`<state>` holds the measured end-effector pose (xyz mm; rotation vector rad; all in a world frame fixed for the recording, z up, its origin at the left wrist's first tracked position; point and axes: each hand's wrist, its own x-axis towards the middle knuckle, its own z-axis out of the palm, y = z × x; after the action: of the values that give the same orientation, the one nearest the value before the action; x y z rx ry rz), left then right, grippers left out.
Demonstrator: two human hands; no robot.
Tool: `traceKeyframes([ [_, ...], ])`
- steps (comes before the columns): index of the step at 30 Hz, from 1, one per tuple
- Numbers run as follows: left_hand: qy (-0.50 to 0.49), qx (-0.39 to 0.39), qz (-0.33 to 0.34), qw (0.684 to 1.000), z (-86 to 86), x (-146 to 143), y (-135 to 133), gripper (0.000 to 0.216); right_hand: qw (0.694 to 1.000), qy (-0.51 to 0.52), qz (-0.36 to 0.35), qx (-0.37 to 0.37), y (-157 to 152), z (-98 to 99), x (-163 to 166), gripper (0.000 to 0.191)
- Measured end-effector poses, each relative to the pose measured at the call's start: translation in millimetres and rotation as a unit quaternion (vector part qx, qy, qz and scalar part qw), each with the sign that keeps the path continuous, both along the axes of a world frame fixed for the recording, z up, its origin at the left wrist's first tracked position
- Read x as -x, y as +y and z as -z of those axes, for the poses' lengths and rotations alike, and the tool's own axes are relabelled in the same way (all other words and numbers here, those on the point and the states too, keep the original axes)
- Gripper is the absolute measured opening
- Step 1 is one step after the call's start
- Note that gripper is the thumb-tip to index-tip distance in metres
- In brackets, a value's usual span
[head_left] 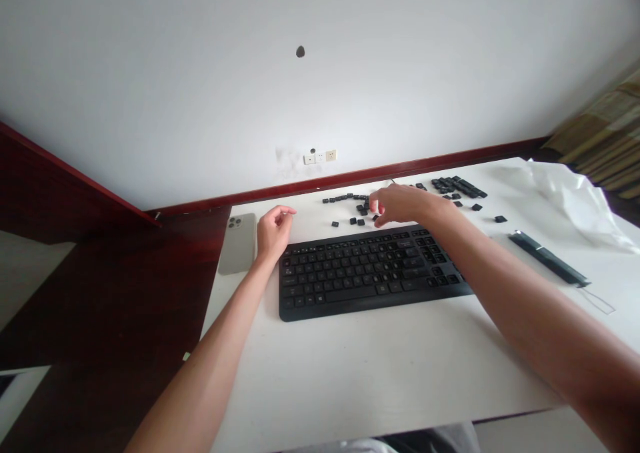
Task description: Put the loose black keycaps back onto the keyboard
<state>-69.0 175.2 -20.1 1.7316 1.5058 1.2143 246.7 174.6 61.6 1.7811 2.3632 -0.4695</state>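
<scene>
Behind the keyboard (351, 293), the right hand (401, 203) is held spread over loose keys (361, 222) that could be scattered if bumped. By its left corner, the left hand (273, 233) is curled; any pinch can't be told.

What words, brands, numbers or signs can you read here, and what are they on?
No text can be read for certain.
Black rectangular plastic keyboard: pale key markings, too small and blurred.
Loose black square keycaps: any markings too small to read.
Pale grey rectangular phone: no readable lettering.
</scene>
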Motion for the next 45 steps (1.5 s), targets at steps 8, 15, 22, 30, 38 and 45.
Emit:
traceKeyframes([
  [8,-0.041,-0.001,0.011,0.999,4.1,2,4,0.020,0.981,0.156,-0.089,-0.077,-13,-15.0,21,0.022],
  [15,-0.052,0.014,0.007,0.999,4.2,3,2,0.021,0.944,0.269,-0.177,-0.068,-42,-37.8,52,0.021],
  [22,-0.044,0.022,-0.001,0.999,-0.3,0,0,0.020,0.933,0.311,-0.179,0.009,-49,-35.1,62,0.022],
  [30,-0.031,0.019,0.002,0.999,1.0,1,1,0.019,0.939,0.261,-0.215,0.061,-57,-4.9,91,0.029],
  [38,-0.038,0.009,0.009,0.999,1.7,1,2,0.019,0.937,0.264,-0.225,0.048,-60,-6.6,90,0.040],
  [45,-0.027,0.003,0.006,1.000,1.4,1,1,0.018,0.962,0.202,-0.182,-0.015,-69,-9.4,95,0.010],
])
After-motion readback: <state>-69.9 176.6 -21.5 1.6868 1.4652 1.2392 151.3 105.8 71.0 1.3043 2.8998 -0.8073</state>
